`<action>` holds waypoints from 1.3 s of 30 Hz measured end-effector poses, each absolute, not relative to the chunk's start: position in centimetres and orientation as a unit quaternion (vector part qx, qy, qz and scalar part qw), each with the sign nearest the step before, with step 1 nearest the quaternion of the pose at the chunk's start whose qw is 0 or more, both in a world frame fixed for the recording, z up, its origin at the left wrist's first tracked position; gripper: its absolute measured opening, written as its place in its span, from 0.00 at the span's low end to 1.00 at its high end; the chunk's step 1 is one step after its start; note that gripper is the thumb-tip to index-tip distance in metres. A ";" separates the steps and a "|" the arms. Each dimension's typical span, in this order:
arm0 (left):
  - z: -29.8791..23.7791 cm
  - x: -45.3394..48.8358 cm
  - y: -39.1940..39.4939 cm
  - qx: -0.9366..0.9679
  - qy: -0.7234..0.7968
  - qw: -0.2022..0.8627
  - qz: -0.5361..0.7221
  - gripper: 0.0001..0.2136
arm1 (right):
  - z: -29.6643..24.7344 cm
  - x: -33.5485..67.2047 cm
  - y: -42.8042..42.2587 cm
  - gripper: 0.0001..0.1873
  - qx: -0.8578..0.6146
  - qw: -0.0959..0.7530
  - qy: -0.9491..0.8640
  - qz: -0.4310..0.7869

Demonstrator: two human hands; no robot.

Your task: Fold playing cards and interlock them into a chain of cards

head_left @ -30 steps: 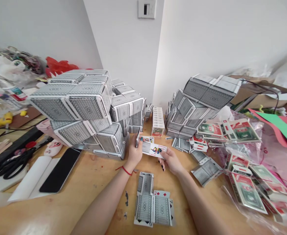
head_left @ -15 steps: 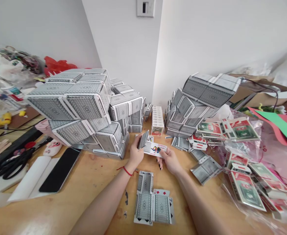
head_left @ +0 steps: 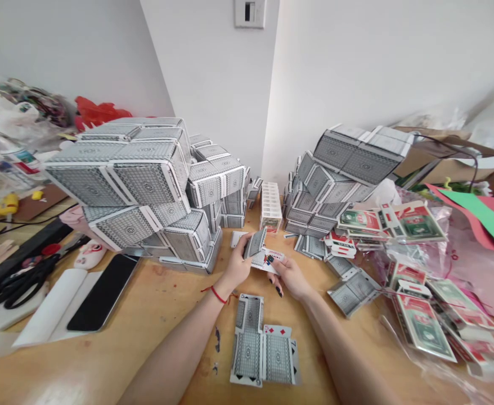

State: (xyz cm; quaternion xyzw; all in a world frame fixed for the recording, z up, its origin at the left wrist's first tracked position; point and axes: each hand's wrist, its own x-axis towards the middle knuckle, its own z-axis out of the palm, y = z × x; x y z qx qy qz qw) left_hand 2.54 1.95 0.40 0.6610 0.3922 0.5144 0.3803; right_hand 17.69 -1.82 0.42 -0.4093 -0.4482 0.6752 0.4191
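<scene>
My left hand [head_left: 237, 265], with a red cord at the wrist, grips a playing card piece [head_left: 256, 243] whose patterned grey back faces me, tilted up. A joker card [head_left: 268, 260], face up, is pinched in my right hand [head_left: 291, 277]. The two pieces meet or overlap between my hands; whether they are joined I cannot tell. Nearer to me, several playing cards [head_left: 247, 355] lie on the table, mostly back up, with a diamond card's [head_left: 277, 330] edge showing. Behind my hands stands a clear box [head_left: 271, 207] with a row of cards or packs inside.
Stacked blocks made of cards rise at left [head_left: 146, 180] and right [head_left: 335, 174]. Card boxes [head_left: 424, 326] and plastic wrap lie at right, near loose folded cards [head_left: 354, 289]. A black phone [head_left: 103, 292], a white paper roll [head_left: 53, 304] and black scissors [head_left: 31, 278] lie at left.
The grey-backed piece in my left hand has moved slightly right and tilted over the joker card, covering more of it. My right hand has shifted only a little.
</scene>
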 end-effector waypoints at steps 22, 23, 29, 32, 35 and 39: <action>-0.4 3.1 1.6 0.653 0.380 0.419 0.504 0.22 | 0.5 16.4 -1.7 0.20 -0.393 0.415 -0.427 0.701; -0.2 3.1 1.5 0.644 0.383 0.424 0.509 0.19 | 0.5 16.4 -1.7 0.22 -0.404 0.408 -0.442 0.689; 1.4 3.1 1.3 0.552 0.392 0.438 0.592 0.06 | 0.4 18.4 -1.2 0.21 -0.623 0.472 -0.569 0.255; 1.6 2.8 1.3 0.500 0.340 0.519 0.604 0.10 | 0.1 20.5 -0.7 0.12 -0.679 0.440 -0.588 -0.002; 1.3 2.7 1.2 0.474 0.295 0.575 0.598 0.15 | -0.5 21.8 -0.2 0.12 -0.733 0.393 -0.544 -0.112; 0.9 2.8 1.2 0.474 0.290 0.585 0.590 0.17 | -1.2 22.0 -0.1 0.13 -0.767 0.334 -0.534 -0.124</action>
